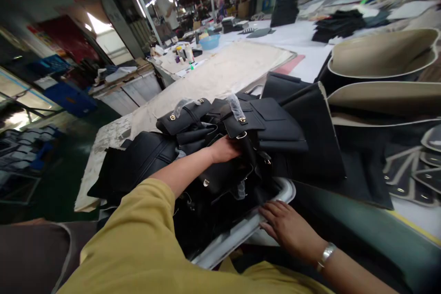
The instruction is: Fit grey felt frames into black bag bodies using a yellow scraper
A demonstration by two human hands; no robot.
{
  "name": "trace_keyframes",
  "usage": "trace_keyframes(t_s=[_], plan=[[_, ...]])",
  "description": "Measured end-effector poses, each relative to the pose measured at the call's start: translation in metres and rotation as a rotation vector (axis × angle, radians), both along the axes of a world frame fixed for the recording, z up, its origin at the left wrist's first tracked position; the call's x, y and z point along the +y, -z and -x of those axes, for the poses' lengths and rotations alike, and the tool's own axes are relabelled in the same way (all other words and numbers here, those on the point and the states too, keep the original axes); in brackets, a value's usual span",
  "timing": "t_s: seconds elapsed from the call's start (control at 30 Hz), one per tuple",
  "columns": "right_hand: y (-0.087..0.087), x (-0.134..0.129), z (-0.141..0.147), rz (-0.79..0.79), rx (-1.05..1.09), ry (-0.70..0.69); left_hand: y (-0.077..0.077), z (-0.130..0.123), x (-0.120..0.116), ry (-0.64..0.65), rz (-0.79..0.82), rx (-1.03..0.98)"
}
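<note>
My left hand [224, 149] reaches into a heap of black leather bag parts. Its fingers disappear under a black leather piece with a gold-coloured clasp and a plastic-wrapped handle [236, 108], so their grip is hidden. Left of it lies a similar black piece with a wrapped handle [188, 117]. More black parts with metal fittings fill a bin, whose pale rim [230, 239] runs along my front. On that rim rests my right hand [289, 227], its fingers stretched out flat near the corner.
Large black panels with cream edges [310, 133] stand at the right, beside strap-like grey-edged pieces [409, 174]. Behind the heap stretches a cloth-covered table [220, 71]. Bottles [189, 53] and a blue basin [210, 42] stand farther back. A person [167, 9] is in the background.
</note>
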State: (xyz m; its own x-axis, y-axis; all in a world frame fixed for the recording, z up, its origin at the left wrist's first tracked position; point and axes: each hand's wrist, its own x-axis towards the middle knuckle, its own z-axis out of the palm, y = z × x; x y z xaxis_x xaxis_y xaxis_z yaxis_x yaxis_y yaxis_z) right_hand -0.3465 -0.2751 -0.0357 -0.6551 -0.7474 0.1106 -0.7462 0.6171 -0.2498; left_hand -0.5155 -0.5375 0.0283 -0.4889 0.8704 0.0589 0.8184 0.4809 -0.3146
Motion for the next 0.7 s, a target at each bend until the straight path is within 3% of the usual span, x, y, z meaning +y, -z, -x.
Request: trace_keyframes(t_s=[0.17, 0.37, 0.47, 0.6, 0.7], plan=[[-0.004, -0.020, 0.015, -0.158, -0.092, 0.074, -0.004, 0.005, 0.000, 0.076, -0.035, -0.016], [0.010, -0.017, 0.020, -0.192, -0.037, 0.196, 0.009, -0.013, 0.000, 0.049, -0.122, -0.006], [0.014, -0.008, 0.023, -0.166, -0.027, 0.230, 0.013, -0.034, 0.008, -0.031, -0.128, -0.015], [0.013, 0.005, 0.021, -0.092, -0.045, 0.211, 0.006, -0.075, 0.022, -0.154, -0.145, -0.081], [0.010, 0.022, 0.009, -0.021, -0.056, 0.236, 0.003, -0.110, 0.042, -0.172, -0.189, -0.175]])
